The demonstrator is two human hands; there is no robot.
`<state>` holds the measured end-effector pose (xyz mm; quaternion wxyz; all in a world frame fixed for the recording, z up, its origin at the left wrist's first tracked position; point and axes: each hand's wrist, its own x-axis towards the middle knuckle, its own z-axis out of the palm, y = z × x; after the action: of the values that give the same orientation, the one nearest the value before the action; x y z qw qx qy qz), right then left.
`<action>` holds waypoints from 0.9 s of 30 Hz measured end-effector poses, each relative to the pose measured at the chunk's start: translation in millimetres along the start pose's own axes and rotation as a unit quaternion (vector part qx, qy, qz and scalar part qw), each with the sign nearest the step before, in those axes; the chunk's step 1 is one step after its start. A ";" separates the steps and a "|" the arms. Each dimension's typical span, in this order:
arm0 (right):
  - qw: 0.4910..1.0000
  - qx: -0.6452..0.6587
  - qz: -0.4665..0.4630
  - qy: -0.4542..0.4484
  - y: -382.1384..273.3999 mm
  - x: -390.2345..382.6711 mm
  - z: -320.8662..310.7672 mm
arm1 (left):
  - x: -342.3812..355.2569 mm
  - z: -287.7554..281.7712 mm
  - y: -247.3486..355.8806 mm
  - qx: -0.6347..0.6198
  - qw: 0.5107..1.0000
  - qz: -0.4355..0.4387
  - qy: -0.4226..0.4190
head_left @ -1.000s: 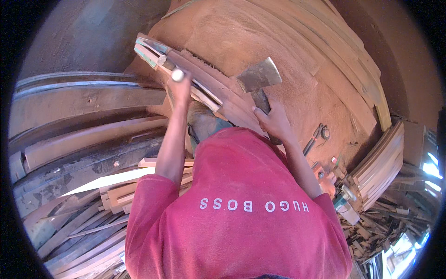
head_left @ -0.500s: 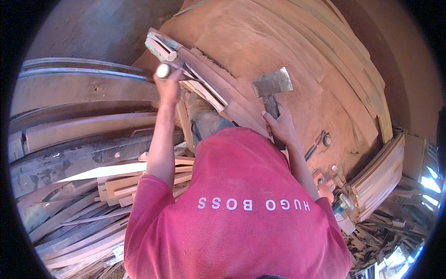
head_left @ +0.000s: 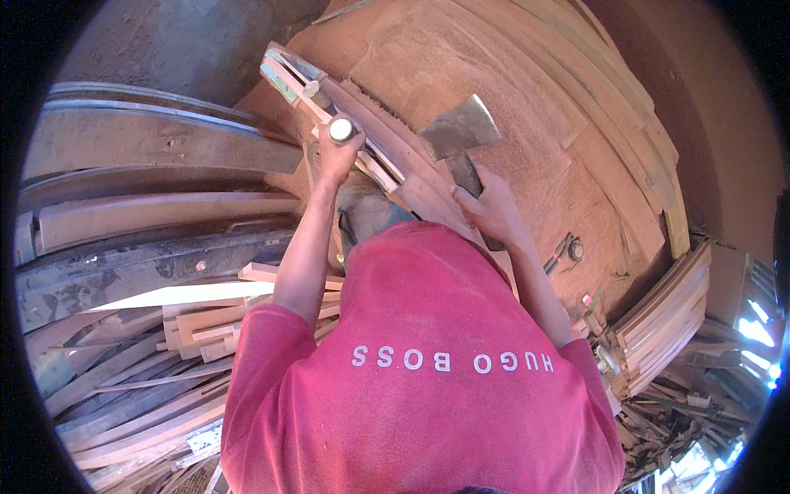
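Note:
My left hand (head_left: 336, 160) is closed round the handle of a chisel (head_left: 341, 129), its pale round end facing up. The chisel's blade is hidden below the fist. Beneath it lies a long wooden piece (head_left: 415, 188) with narrow strips along it and a greenish far end; whether the blade touches the wood I cannot tell. A second round-ended handle (head_left: 311, 88) lies farther along the wood. To the right, my right hand (head_left: 496, 210) grips a hatchet (head_left: 461, 130) by its dark handle, the broad metal head held apart from the chisel.
Brown sawdust (head_left: 518, 107) covers the ground ahead. A dark-handled tool (head_left: 563, 253) lies right of my right forearm. Stacked boards (head_left: 164, 218) fill the left, with loose wood strips (head_left: 156, 412) nearer. Another board stack (head_left: 671, 313) stands at the right, beside scrap wood (head_left: 675, 412).
My left hand has moved right with the chisel, over the wooden piece. The hatchet head has shifted left and turned slightly, with my right hand still round its handle.

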<state>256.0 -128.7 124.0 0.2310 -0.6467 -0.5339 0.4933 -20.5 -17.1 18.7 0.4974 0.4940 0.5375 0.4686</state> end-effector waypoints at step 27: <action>0.942 -0.272 -0.188 -0.061 -80.0 67.8 39.4 | -6.3 -1.3 -3.4 0.105 0.994 -0.021 0.037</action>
<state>180.3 -49.5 147.5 0.1016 -0.5415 -0.7725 0.3159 -22.0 -23.7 15.8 0.4322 0.5143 0.6124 0.4168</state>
